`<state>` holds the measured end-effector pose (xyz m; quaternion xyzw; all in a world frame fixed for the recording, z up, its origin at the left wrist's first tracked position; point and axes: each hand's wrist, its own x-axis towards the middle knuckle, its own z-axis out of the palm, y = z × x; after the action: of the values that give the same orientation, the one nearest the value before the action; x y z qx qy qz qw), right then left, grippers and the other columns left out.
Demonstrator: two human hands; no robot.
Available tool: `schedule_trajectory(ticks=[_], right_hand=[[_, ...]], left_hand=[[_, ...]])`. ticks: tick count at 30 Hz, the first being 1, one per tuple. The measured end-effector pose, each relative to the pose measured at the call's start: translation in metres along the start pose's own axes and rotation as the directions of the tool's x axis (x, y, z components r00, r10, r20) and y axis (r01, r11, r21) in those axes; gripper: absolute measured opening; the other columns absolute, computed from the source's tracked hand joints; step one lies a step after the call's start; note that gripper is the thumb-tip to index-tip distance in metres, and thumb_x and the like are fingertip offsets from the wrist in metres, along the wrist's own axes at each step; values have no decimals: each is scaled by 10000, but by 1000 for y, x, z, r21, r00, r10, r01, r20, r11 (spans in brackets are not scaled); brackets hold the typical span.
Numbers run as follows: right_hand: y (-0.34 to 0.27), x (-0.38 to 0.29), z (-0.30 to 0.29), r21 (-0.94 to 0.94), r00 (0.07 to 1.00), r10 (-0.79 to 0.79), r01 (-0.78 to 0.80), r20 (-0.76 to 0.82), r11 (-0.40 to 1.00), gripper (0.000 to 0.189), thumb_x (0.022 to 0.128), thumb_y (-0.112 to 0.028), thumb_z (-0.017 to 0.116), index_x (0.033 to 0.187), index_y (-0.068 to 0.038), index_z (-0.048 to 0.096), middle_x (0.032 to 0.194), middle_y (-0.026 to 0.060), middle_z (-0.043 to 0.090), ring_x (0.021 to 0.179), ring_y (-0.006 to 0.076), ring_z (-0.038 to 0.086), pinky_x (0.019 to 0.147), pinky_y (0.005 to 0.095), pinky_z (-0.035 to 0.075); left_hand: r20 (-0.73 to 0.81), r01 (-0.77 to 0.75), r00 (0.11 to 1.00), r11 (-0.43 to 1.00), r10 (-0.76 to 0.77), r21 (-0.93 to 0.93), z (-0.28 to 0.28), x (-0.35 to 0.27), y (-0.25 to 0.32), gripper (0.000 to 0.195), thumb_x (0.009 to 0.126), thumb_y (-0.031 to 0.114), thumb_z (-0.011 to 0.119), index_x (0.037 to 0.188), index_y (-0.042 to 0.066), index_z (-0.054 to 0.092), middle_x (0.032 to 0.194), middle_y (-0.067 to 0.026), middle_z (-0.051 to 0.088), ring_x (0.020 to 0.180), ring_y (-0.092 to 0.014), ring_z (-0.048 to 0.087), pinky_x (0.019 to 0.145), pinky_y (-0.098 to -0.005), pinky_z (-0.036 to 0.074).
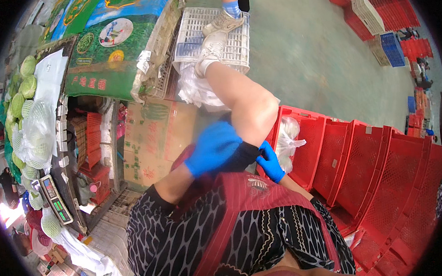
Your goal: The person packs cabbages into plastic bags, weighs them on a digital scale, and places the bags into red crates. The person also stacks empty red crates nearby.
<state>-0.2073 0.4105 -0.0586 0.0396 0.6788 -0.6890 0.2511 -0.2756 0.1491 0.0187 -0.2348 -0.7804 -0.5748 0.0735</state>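
Note:
My bent leg (241,92) rises in front of me, bare from the knee down, with its white sneaker (214,47) on an upturned-looking white plastic crate (240,61). Black trouser fabric (246,157) is bunched just above the knee. In a blue glove, my left hand (216,147) is blurred and lies over the fabric's left side; its fingertips are unclear. My right hand (272,161), also blue-gloved, pinches the hem at the right of the knee. A red striped apron (253,192) covers my lap.
Nested red plastic crates (366,172) stand at right, one holding a plastic-bagged item (287,142). Cardboard (151,141) and a green printed sack (103,61) are at left. Further left are netted melons (28,81) and a scale (53,199). Another blue-socked shoe (225,22) rests on the white crate.

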Motion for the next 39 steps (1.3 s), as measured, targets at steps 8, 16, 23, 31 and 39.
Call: schedule_trajectory(ticks=[8,16,23,31,39], right_hand=[[13,-4,-12,40,994,73,-70,-86,997,434,820,39,546,1239,-60,484,1151,50,524,1099,170,507,971,318,406],[17,-7,-17,110,984,66,-48,-163,993,418,871,-40,591,1271,-51,466,1171,60,541,1108,170,518,953,311,431],[33,-6,-22,152,983,30,-2,-182,988,383,885,-31,568,1255,-50,473,1145,53,532,1088,160,516,941,313,443],[35,-9,-25,145,991,36,-16,-132,989,359,882,-16,554,1231,-48,476,1151,57,527,1092,158,510,937,318,442],[37,-7,-25,128,993,-15,30,-116,991,336,861,-22,561,1189,-47,493,1098,51,533,1047,148,511,902,306,442]], left_hand=[[164,-39,986,999,36,20,25,28,3,167,756,133,705,916,106,666,935,-86,605,926,-303,558,846,-405,432],[300,-143,949,979,95,142,51,40,3,136,781,211,677,869,110,653,879,-83,578,864,-294,537,797,-401,416],[325,-175,939,970,113,169,58,47,6,126,780,210,675,858,113,656,875,-77,579,847,-294,541,790,-394,413],[311,-148,946,974,88,174,60,45,11,117,782,198,670,861,112,656,879,-80,579,854,-295,541,799,-397,416],[320,-99,947,976,32,194,58,45,16,142,773,158,674,906,107,665,923,-91,587,895,-312,545,828,-400,423]])
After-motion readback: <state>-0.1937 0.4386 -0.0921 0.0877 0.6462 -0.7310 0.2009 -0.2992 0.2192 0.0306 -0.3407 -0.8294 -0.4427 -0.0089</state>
